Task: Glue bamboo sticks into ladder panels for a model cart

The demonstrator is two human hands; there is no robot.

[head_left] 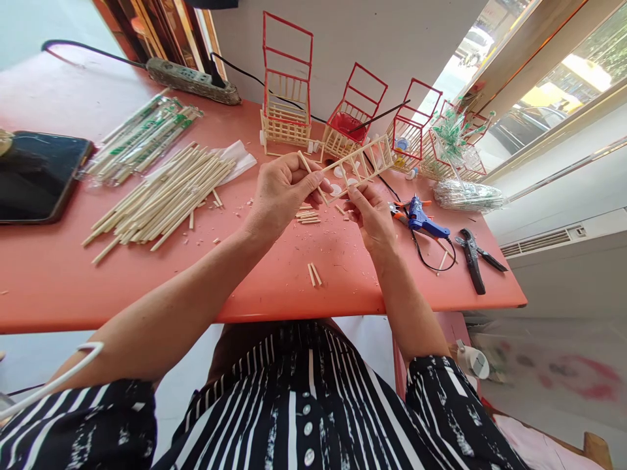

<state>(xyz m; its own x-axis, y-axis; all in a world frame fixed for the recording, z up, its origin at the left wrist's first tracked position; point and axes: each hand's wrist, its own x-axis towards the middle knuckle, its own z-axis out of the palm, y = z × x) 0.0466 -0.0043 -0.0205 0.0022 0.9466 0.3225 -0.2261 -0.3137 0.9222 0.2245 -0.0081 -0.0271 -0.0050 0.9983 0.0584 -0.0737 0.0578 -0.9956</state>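
Observation:
Above the middle of the table, a small ladder-like frame (360, 171) of pale wooden sticks is held up at a tilt between my hands. My left hand (279, 192) pinches a crosswise stick (305, 163) at the frame's near end; whether this stick is fixed to the rails I cannot tell. The thumb and fingers of my right hand (373, 215) grip the lower rail. Beneath my hands lie several short cut sticks (308, 217) and white discs (336, 190). Two more short sticks (314, 274) rest nearer the table's front edge.
Left are a pile of long sticks (161, 196), wrapped stick bundles (142, 140), a tablet (39, 176) and a power strip (191, 79). Small red-and-wood stick carts (287, 98) stand along the wall. A blue glue gun (425, 222) and black-handled pliers (473, 258) lie right.

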